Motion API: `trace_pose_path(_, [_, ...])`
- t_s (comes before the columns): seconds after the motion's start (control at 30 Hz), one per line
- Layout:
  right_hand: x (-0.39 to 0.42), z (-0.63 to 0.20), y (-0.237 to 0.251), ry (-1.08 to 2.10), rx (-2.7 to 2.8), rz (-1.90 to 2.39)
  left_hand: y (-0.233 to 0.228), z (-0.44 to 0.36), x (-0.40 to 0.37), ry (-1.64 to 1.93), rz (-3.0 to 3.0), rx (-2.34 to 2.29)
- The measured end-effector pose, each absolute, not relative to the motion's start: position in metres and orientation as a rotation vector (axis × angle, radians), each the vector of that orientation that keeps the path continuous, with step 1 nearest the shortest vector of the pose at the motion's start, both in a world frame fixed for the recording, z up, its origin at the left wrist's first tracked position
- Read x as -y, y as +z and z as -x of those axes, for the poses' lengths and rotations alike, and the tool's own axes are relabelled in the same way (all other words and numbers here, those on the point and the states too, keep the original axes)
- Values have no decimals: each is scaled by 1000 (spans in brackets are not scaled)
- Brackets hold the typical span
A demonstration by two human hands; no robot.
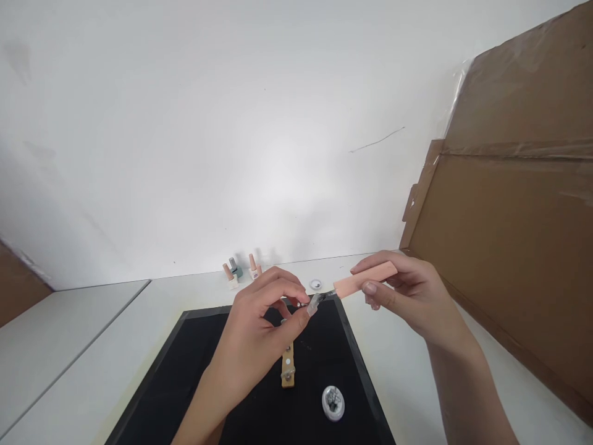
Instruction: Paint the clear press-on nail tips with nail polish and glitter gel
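Clear nail-tip-like piece (pixel 314 305) meets peach-handled tool (pixel 365 279)
Hands apart above the black mat's (pixel 199 352) far edge: left hand (pixel 260 322) pinches the piece, likely steadying it; right hand (pixel 414 298) grips the handle, apparently angling its end inward.

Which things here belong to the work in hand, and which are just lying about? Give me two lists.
In use:
peach-handled tool, in the right hand
small clear piece, in the left hand
perhaps the wooden strip, on the black mat

Apparently just lying about:
small bottles
larger round white item
smaller round white item
cardboard
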State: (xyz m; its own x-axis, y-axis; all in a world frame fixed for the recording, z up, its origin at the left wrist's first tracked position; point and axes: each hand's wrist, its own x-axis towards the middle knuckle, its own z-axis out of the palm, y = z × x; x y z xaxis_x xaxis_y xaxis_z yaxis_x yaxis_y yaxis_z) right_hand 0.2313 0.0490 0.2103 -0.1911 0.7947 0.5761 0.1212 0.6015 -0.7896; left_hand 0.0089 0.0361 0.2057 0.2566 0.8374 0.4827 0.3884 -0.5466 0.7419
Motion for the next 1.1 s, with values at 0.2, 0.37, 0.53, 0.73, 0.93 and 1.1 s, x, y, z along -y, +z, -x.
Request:
trace_pose_path(0.2, [-50, -232, 209, 736, 1686, 739, 204, -10, -37, 1270, -2080, -1090])
trace_pose_path(0.37, [-49, -229, 209, 759, 1678, 691, 205, -11, -36, 1300, -2108, -1065])
trace_pose_path(0.53, [-47, -225, 208, 771, 1629, 697, 205, -12, -36, 1308, -2133, -1042])
trace_pose_path(0.73, [-45, -222, 207, 718, 1584, 767, 204, -13, -35, 1290, -2158, -1035])
trace_pose_path(0.93, [-43, -218, 208, 648, 1569, 813, 202, -11, -34, 1284, -2180, -1025])
trace_pose_path(1.1, [-41, -217, 208, 643, 1542, 782, 202, -10, -34, 1275, -2192, -1026])
